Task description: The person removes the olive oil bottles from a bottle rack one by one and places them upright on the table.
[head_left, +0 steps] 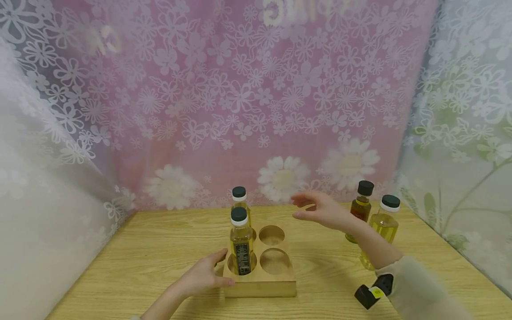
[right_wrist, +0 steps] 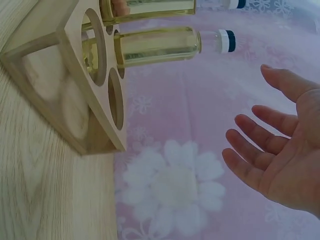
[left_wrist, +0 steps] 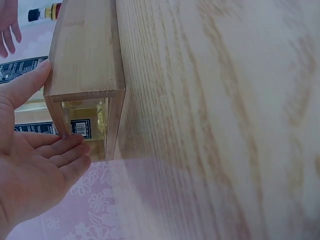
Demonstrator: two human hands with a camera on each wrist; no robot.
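Note:
My left hand (head_left: 202, 275) holds the left end of a low wooden bottle rack (head_left: 260, 290), thumb at the front corner and fingertips along the left edge. In the left wrist view, the rack's open end (left_wrist: 86, 93) shows the bottom of a bottle inside. Two oil bottles with dark green caps stand in the left holes: the front bottle (head_left: 242, 249) has a black label, and the rear bottle (head_left: 239, 195) is partly hidden behind it. Two round holes (head_left: 275, 261) are on the right. My right hand (head_left: 322, 211) hovers behind and right of the rack, fingers loosely extended, holding nothing.
At the right, behind my right forearm, stand a darker oil bottle with a black cap (head_left: 365, 189) and a pale yellow oil bottle (head_left: 385, 224). A black wrist device (head_left: 372, 291) is at my right sleeve. Flowered curtains (head_left: 240, 111) hang behind and beside the wooden table (head_left: 160, 240).

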